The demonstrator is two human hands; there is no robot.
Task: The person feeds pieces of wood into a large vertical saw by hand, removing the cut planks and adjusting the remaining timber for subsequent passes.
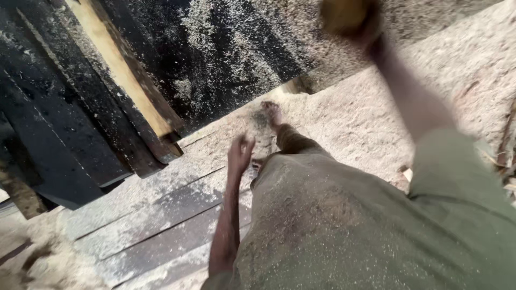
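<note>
While the blurred right hand [359,27] seems closed around a yellowish object [344,15] raised above the sawdust-covered ground [376,107], the left hand [239,153] hangs open and empty; a firm, steady clasp seems wise.

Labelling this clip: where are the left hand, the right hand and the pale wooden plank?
left hand [240,152], head view, palm.
right hand [359,24], head view, blurred knuckles.
pale wooden plank [121,70], head view, middle of its face.

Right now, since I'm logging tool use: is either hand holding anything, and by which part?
The right hand seems closed on a blurred yellowish-brown object; where it holds cannot be told. The left hand is empty, fingers spread.
</note>
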